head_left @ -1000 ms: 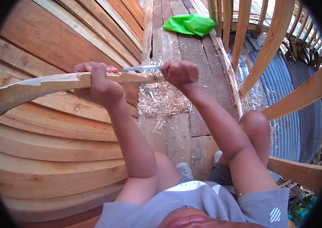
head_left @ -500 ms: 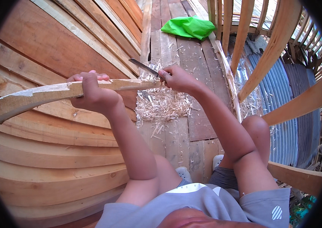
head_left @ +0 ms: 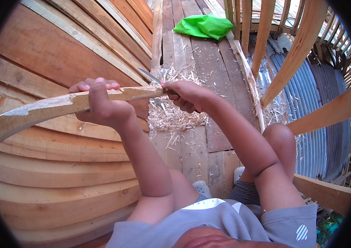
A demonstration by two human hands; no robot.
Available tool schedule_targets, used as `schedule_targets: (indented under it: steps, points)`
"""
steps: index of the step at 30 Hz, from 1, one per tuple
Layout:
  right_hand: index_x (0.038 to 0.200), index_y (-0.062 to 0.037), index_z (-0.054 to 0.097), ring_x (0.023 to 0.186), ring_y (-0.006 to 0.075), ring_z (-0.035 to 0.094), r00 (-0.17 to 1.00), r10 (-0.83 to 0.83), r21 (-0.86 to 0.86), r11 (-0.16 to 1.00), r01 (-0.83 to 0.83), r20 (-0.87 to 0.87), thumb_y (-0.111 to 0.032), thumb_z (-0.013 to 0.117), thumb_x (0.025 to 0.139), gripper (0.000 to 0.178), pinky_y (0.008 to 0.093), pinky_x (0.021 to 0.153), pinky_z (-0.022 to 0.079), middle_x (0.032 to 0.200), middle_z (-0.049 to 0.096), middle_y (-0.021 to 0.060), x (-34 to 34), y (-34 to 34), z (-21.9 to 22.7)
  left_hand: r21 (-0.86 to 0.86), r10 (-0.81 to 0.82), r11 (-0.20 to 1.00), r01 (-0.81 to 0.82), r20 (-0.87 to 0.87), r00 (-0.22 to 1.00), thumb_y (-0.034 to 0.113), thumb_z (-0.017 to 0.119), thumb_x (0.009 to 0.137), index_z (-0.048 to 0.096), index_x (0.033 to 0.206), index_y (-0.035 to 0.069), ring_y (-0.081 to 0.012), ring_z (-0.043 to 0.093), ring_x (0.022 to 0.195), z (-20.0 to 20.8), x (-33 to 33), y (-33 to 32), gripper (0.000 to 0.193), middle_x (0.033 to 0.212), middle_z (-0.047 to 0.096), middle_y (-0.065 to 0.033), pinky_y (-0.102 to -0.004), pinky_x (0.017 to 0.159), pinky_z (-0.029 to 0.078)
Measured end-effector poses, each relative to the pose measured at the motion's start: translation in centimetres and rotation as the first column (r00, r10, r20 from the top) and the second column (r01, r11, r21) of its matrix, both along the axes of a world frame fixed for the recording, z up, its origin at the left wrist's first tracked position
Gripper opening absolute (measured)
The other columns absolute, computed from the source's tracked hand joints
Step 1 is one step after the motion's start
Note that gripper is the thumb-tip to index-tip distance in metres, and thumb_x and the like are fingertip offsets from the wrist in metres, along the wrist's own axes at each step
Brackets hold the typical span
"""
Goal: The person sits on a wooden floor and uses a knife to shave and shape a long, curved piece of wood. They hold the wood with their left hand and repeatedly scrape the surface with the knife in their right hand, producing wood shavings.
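A long, partly whittled wooden pole (head_left: 43,108) runs from the left rim to the middle of the view, its upper face pale and freshly cut. My left hand (head_left: 102,100) is closed around it, thumb across the top. At the pole's right end, my right hand (head_left: 186,96) grips a knife (head_left: 150,76) by its handle, which the fingers mostly hide. The blade points up and to the left, beside the pole's far edge. Pale wood shavings (head_left: 175,118) lie heaped on the plank floor beneath both hands.
A wall of overlapping boards (head_left: 59,165) rises close on my left. Wooden railing slats (head_left: 295,53) stand on the right, with corrugated metal sheets (head_left: 316,111) beyond them. A bright green plastic bag (head_left: 204,27) lies farther ahead on the plank floor (head_left: 217,169).
My right hand and the knife have shifted slightly left and down, and the wrist has turned so more curled fingers show. The pole's left end has dipped a little.
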State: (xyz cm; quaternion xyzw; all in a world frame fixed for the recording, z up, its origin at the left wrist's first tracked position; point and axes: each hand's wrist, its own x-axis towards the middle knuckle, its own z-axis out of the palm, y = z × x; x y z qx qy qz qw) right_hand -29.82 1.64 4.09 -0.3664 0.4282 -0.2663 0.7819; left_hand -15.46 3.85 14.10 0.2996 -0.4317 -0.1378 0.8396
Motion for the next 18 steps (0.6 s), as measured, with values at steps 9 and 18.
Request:
schedule_targets:
  steps: [9,18]
  points:
    - [0.074,-0.0036,0.061,0.052,0.0146,0.052,0.682,-0.529,-0.594,0.786,0.170,-0.505,-0.054,0.049,0.099,0.058,0.0312,0.045,0.038,0.057,0.053,0.0039,-3.5,-1.2,0.2,0.088,0.126,0.989,-0.116,-0.120,0.985,-0.001,0.055,0.071,0.046,0.085,0.002,-0.0152,0.049,0.050,0.0,2.3,-0.8,0.018,0.067,0.049,-0.0081,-0.0282,0.049,0.044]
    - [0.092,0.0080,0.066,0.075,0.0297,0.064,0.819,-0.337,-0.632,0.774,-0.040,-0.464,-0.052,0.043,0.100,0.064,0.0449,0.075,0.049,0.075,0.064,0.0219,0.7,-0.1,-2.9,0.112,0.140,0.986,-0.127,-0.122,0.983,0.006,0.056,0.072,0.045,0.075,0.006,-0.0153,0.045,0.051,0.7,0.5,-0.2,0.011,0.061,0.043,-0.0032,-0.0288,0.052,0.041]
